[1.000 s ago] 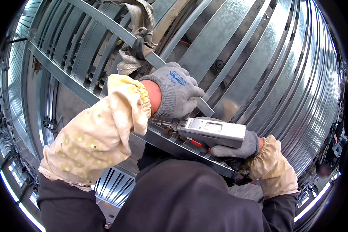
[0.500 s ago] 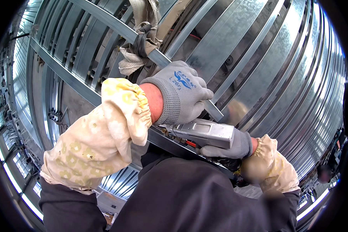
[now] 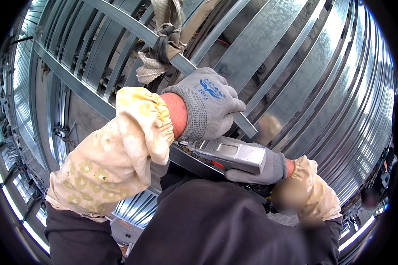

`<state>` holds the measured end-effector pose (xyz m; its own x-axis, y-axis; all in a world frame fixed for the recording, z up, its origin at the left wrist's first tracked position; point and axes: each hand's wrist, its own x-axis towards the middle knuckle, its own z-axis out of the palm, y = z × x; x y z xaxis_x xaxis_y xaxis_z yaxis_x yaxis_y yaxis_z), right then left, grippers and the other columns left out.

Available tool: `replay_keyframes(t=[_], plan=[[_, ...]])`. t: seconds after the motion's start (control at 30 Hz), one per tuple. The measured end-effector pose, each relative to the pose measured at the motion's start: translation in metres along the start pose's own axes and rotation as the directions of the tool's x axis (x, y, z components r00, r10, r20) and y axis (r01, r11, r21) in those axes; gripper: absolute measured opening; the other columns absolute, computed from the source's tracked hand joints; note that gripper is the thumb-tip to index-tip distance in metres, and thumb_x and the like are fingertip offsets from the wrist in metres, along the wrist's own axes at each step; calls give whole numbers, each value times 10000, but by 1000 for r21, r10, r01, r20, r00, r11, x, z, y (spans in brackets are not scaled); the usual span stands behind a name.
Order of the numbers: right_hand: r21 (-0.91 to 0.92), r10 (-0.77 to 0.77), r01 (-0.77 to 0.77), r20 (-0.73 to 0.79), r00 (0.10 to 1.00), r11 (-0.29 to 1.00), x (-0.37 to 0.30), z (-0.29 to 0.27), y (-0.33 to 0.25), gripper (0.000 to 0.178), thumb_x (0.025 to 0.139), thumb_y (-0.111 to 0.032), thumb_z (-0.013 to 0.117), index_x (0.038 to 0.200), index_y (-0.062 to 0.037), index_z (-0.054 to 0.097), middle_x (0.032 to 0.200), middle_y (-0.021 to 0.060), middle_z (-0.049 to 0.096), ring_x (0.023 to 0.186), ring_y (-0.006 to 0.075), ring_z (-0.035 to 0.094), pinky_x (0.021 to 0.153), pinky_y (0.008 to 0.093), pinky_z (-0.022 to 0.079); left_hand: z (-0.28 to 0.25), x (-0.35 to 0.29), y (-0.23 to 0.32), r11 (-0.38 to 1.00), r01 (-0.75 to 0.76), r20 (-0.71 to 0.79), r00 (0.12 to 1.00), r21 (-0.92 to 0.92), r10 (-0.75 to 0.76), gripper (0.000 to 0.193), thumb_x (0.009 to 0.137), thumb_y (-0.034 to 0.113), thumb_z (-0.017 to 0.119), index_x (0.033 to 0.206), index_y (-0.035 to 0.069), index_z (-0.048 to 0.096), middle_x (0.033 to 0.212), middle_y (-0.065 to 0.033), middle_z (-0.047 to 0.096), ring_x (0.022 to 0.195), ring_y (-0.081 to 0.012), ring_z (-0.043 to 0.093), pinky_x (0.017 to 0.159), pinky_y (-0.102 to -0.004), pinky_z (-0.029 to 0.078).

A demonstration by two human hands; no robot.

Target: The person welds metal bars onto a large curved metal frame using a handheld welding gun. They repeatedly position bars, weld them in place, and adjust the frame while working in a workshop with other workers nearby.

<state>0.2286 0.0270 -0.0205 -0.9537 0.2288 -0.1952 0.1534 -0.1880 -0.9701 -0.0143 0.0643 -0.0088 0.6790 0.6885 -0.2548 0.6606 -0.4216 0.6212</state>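
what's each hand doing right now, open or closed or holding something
Left hand: closed over the metal bar.
Right hand: closed, holding the silver tool.

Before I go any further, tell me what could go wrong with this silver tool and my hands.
The silver tool in your right hand runs in close to your left hand, its front end mostly hidden, so a slip could strike that wrist.

The loose pale sleeve cover bunches close to the tool's front and might snag.

The metal bar's end sticks out past your left fingers; if the bar shifted, its edge could scrape the glove.
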Motion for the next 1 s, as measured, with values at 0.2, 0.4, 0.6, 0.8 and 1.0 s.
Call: replay_keyframes(t=[0.2,0.4,0.6,0.8,1.0], plan=[[-49,2,0,39,999,999,1,0,-3,558,970,-272,675,1414,18,502,1446,250,509,1259,372,573,1068,411,468,-2,-1,2,999,33,26,999,-19,-33,360,818,171,571,1117,66,742,1073,-78,741,1046,-280,672,1013,-430,455],[-50,38,-34,66,997,998,-1,0,-6,573,981,-288,651,1444,2,478,1491,256,461,1310,390,536,1106,425,436,-4,-2,2,999,24,29,999,-31,-23,382,809,165,571,1137,64,738,1099,-78,737,1089,-280,657,1036,-437,443],[-79,22,-17,67,997,997,0,0,-9,581,985,-290,643,1457,-4,465,1493,259,457,1317,402,524,1113,429,430,-5,-1,3,999,42,51,998,-22,-40,397,793,162,571,1141,63,736,1104,-85,733,1096,-288,650,1038,-442,439],[-111,5,2,64,998,994,-1,1,-9,580,985,-298,643,1455,-4,469,1493,258,456,1325,397,516,1118,432,423,-5,-2,3,999,41,53,998,-33,-40,418,775,163,571,1150,62,729,1107,-91,729,1107,-292,644,1043,-448,432],[-68,55,-50,74,996,996,-2,2,-8,585,981,-307,648,1455,-11,473,1480,250,474,1309,390,527,1119,435,423,-5,-1,2,998,44,45,998,-34,-42,428,763,164,575,1151,65,727,1100,-88,727,1108,-290,644,1043,-446,431]])
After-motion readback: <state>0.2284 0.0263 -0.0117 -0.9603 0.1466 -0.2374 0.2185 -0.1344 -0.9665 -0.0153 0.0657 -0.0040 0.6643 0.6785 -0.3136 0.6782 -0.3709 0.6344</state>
